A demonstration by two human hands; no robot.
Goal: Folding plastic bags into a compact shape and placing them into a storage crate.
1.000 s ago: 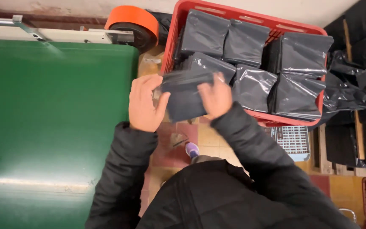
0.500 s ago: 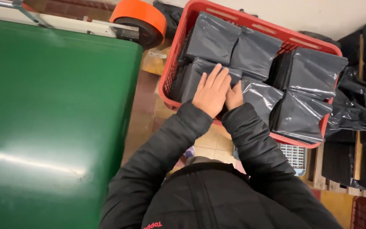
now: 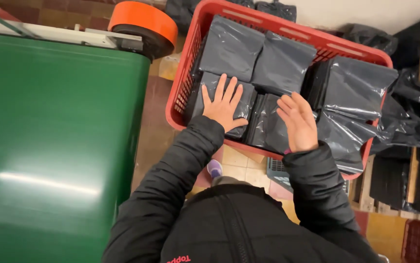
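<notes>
A red plastic crate (image 3: pixel 183 78) holds several dark grey plastic-wrapped packages (image 3: pixel 278 61). My left hand (image 3: pixel 223 103) lies flat with fingers spread on a grey package (image 3: pixel 205 100) at the crate's near left corner. My right hand (image 3: pixel 296 121) rests with fingers apart on the neighbouring package (image 3: pixel 267 127) at the crate's near edge. Neither hand grips anything. Both arms are in black padded jacket sleeves.
A green conveyor belt (image 3: pixel 54 146) fills the left side, with an orange roller cap (image 3: pixel 143 22) at its far end. Black bags (image 3: pixel 410 122) are piled to the right of the crate. Below lie a tiled floor (image 3: pixel 237 163) and dark crates (image 3: pixel 390 182).
One second ago both hands held a grey package above the crate edge. It now lies in the crate's near left corner, and my hands have spread apart, flat on the packages.
</notes>
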